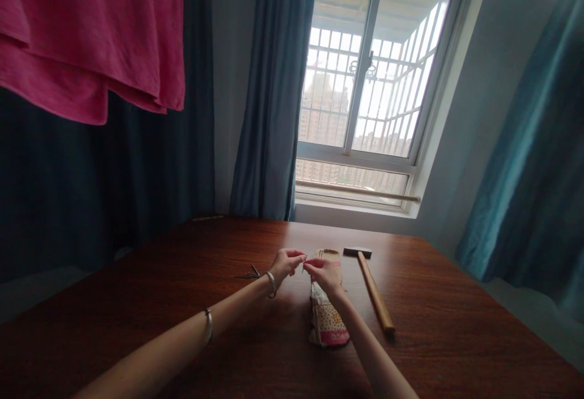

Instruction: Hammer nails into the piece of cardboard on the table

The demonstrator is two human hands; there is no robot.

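Note:
My left hand (286, 263) and my right hand (325, 271) meet above the table, fingertips pinched close together. Between them is a thin, short piece that looks like a nail (303, 269); its lower end points down and most of it is hidden by the fingers. Under my right hand lies a long, worn package (329, 317) with dots and pink bands, partly covered by that hand. To the left of my left wrist, several thin dark nails (249, 275) lie in a loose heap. A hammer (376, 295) with a wooden handle rests right of the package, its dark head at the far end.
The brown wooden table (205, 350) reaches back to the wall below a window (360, 83). Blue curtains (274, 95) hang on both sides. A pink cloth (91, 40) hangs at upper left, above the table's level.

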